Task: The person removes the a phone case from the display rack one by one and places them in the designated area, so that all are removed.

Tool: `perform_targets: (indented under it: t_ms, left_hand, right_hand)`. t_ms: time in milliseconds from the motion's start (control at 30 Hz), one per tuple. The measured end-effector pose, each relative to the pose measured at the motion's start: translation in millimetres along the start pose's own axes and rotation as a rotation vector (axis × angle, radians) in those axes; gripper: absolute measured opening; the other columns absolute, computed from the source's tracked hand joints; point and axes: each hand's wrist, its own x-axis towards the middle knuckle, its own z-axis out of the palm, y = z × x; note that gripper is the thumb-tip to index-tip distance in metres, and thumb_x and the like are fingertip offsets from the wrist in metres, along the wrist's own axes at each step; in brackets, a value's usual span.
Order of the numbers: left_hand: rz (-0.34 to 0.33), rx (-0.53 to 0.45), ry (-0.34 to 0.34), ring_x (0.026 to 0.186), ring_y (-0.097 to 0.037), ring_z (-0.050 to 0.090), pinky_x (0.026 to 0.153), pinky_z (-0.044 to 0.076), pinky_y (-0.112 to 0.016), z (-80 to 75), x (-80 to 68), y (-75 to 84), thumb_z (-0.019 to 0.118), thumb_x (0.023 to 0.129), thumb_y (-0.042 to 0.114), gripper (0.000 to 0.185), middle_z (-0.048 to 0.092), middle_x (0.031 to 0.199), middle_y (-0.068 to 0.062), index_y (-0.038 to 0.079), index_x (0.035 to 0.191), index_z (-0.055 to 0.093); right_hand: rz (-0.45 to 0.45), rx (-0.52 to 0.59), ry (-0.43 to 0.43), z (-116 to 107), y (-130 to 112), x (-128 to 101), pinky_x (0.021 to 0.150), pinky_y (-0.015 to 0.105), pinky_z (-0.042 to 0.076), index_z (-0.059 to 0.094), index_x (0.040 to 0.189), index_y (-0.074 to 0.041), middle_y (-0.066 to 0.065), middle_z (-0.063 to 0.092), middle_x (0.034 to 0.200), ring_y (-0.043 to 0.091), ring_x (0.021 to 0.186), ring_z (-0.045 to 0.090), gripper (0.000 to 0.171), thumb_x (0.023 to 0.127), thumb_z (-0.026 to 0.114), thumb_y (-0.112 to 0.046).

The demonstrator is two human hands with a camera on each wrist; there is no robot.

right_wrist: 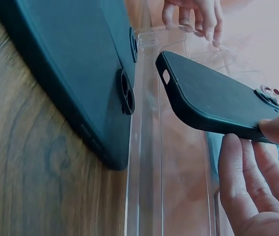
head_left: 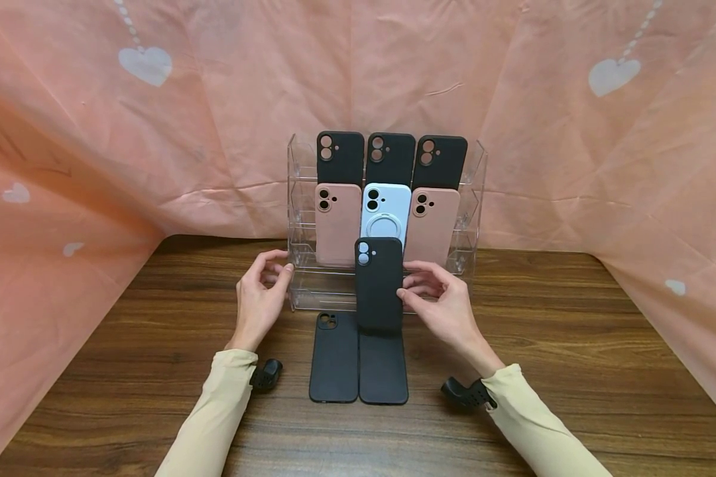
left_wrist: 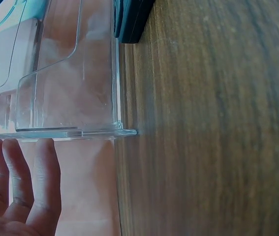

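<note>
Black phone case (head_left: 378,281), upright in front of the clear acrylic rack (head_left: 476,199), is pinched at its edge by the right hand (head_left: 444,308); its grip is closed on the case, just at the lowest tier. The left hand (head_left: 261,298) steadies the rack's side with relaxed fingers. By my reading, the top two tiers are filled with three dark cases (head_left: 390,158), two pink cases (head_left: 337,222) and a pale blue case (head_left: 386,209), while two black cases (head_left: 358,361) still lie on the wooden tabletop (head_left: 573,371). Peach heart-print cloth (head_left: 155,99) hangs behind.
</note>
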Motion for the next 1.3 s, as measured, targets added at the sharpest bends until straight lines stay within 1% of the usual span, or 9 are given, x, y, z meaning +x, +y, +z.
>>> perform_targets:
  t_ms: [67,200,300,467,567,867,967,1100,1300]
  left_hand:
    - [0.003,0.0,-0.001,0.07,-0.033,0.069,0.051,0.057,-0.022,-0.2,0.3,-0.7,0.071,0.097,0.018,0.021,0.067,0.087,-0.011,0.017,0.118,0.071]
    - [0.009,0.004,0.002,0.067,-0.028,0.068,0.05,0.057,-0.022,-0.6,0.4,-1.1,0.071,0.097,0.016,0.021,0.067,0.086,-0.01,0.017,0.118,0.071]
    - [0.007,0.001,0.003,0.067,-0.027,0.068,0.05,0.056,-0.021,-0.7,0.4,-0.7,0.071,0.097,0.017,0.021,0.067,0.087,-0.011,0.017,0.118,0.072]
    - [0.009,-0.002,0.008,0.07,-0.034,0.069,0.05,0.054,-0.018,-0.8,0.2,0.8,0.072,0.096,0.018,0.022,0.068,0.089,-0.012,0.016,0.119,0.072]
    - [0.008,0.012,0.014,0.07,-0.033,0.069,0.05,0.053,-0.017,-0.8,0.1,0.5,0.072,0.096,0.016,0.023,0.069,0.09,-0.012,0.015,0.12,0.071]
    - [0.015,0.005,0.001,0.068,-0.031,0.069,0.05,0.054,-0.019,-0.7,1.4,-0.4,0.071,0.097,0.018,0.021,0.068,0.087,-0.011,0.017,0.118,0.072]
    - [0.017,0.006,-0.001,0.067,-0.029,0.069,0.05,0.054,-0.019,-0.7,1.4,-0.2,0.07,0.097,0.019,0.021,0.067,0.088,-0.01,0.018,0.119,0.072]
    - [0.013,0.006,-0.004,0.068,-0.031,0.069,0.05,0.054,-0.019,-0.8,0.6,-0.3,0.07,0.098,0.019,0.022,0.067,0.088,-0.01,0.018,0.119,0.071]
    - [0.01,0.006,-0.007,0.068,-0.033,0.069,0.05,0.055,-0.02,-1.0,0.1,-1.1,0.07,0.098,0.019,0.021,0.067,0.088,-0.01,0.019,0.119,0.071]
  right_hand:
    - [0.012,0.005,-0.011,-3,0,-2,0.07,0.035,0.066,0.066,0.127,-0.005,0.021,0.071,0.1,0.009,0.08,0.074,0.044,0.085,0.077,0.006]
    - [0.034,0.032,-0.038,-9,0,-6,0.069,0.049,0.065,0.065,0.127,-0.005,0.022,0.069,0.099,0.012,0.079,0.075,0.046,0.085,0.077,0.007]
    - [0.049,0.019,-0.05,-13,0,-9,0.069,0.049,0.065,0.064,0.128,-0.005,0.021,0.069,0.098,0.012,0.078,0.075,0.046,0.085,0.077,0.007]
    - [0.084,0.0,-0.07,-19,2,-13,0.068,0.047,0.065,0.064,0.128,-0.006,0.019,0.069,0.097,0.011,0.078,0.075,0.046,0.085,0.077,0.006]
    - [0.095,-0.01,-0.087,-21,2,-14,0.068,0.047,0.066,0.064,0.128,-0.007,0.019,0.069,0.097,0.012,0.078,0.075,0.046,0.085,0.077,0.005]
    - [0.133,-0.041,-0.127,-30,5,-19,0.065,0.042,0.065,0.064,0.127,-0.006,0.015,0.072,0.096,0.01,0.079,0.074,0.044,0.086,0.077,0.004]
    - [0.156,-0.051,-0.134,-33,5,-22,0.065,0.043,0.065,0.064,0.127,-0.006,0.014,0.072,0.096,0.01,0.079,0.074,0.044,0.086,0.076,0.003]
    - [0.178,-0.05,-0.145,-38,5,-27,0.067,0.046,0.066,0.063,0.128,-0.005,0.014,0.071,0.097,0.01,0.08,0.074,0.044,0.087,0.076,0.003]
    - [0.191,-0.05,-0.152,-44,6,-34,0.066,0.043,0.066,0.062,0.128,-0.003,0.011,0.071,0.097,0.011,0.082,0.075,0.043,0.088,0.076,0.002]
